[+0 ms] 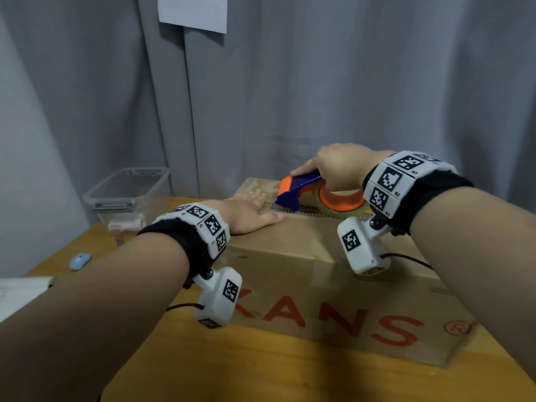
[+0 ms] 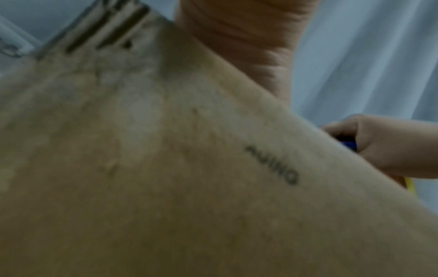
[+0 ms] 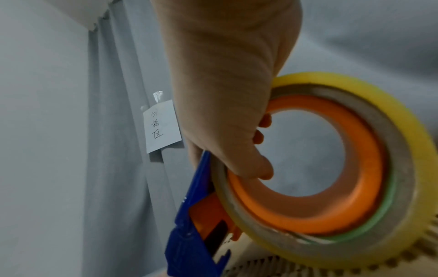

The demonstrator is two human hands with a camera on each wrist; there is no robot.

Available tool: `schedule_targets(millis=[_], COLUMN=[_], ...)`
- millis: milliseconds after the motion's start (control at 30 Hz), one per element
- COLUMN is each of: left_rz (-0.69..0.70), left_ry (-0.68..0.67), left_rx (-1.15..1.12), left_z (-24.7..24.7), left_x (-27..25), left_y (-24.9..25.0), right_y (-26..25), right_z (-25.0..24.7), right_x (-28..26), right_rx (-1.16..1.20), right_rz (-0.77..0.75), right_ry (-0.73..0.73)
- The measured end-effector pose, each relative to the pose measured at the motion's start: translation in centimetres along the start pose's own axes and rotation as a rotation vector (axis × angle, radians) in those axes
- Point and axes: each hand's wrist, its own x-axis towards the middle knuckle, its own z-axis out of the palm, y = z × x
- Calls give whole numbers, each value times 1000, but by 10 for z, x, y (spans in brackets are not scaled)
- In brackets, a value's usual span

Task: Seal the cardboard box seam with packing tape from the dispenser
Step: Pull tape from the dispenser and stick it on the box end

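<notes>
Hands at work on a cardboard box (image 1: 290,250) lying on a yellow tabletop (image 1: 261,372): the left hand (image 1: 246,211) lies flat, fingers straight, pressing the top panel beside the seam (image 1: 310,211), while the right hand (image 1: 342,166) grips a blue-and-orange tape dispenser (image 1: 301,188) set on that seam toward the far end. Taping appears just begun; the next move likely calls for a steady pull along the seam with the roll pressed down. Only the right wrist view shows fingers hooked through the orange core (image 3: 308,211) (and a handwritten note (image 3: 162,125) on the curtain); the left wrist view offers blurred cardboard.
</notes>
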Motion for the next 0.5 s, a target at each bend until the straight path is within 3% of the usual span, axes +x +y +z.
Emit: schedule_targets(millis=[433, 500], left_rz=[-82, -26], left_ry=[-70, -77], left_rx=[68, 62], left_z=[-3, -3], left_x=[3, 1], left_y=[17, 34], right_y=[49, 49], right_z=[18, 19], right_x=[-47, -45], right_rx=[74, 63], right_rz=[110, 114], right_ry=[-23, -30])
